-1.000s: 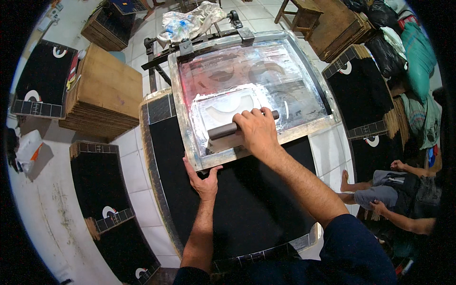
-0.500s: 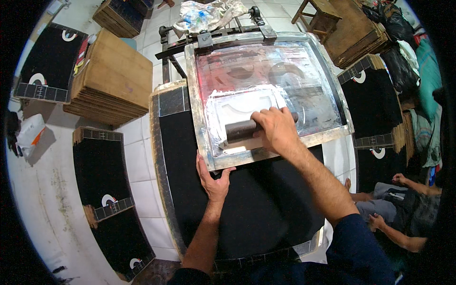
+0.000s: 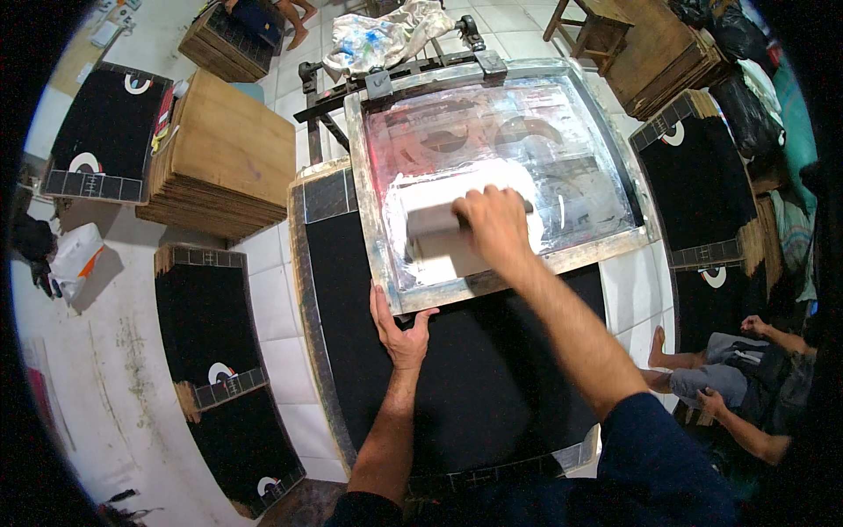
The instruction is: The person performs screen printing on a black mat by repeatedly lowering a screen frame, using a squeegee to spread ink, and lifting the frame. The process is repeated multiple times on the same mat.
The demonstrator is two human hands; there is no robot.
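Observation:
A printing screen [image 3: 601, 250] in a worn wooden frame lies over a board covered with black fabric [image 3: 492, 386]. Two metal clamps [image 3: 378, 83] hold its far side. My right hand [image 3: 498, 227] is closed on a dark-handled squeegee [image 3: 432, 219], whose blade rests on the mesh amid wet white ink [image 3: 426, 268]. My left hand [image 3: 403, 332] grips the frame's near left corner, thumb below and fingers along the side. The squeegee's right part is mostly hidden under my right hand.
Stacked wooden boards [image 3: 230, 145] stand at the left. Black printed panels [image 3: 204, 307] lie on both sides. A paint-stained cloth [image 3: 386, 39] hangs beyond the screen. Another person [image 3: 729, 369] sits at the right; a wooden stool [image 3: 593, 31] stands at the far right.
My right hand has pushed the squeegee away from me and slightly left, and white ink now covers more mesh. My left hand keeps its hold. The whole view has shifted slightly.

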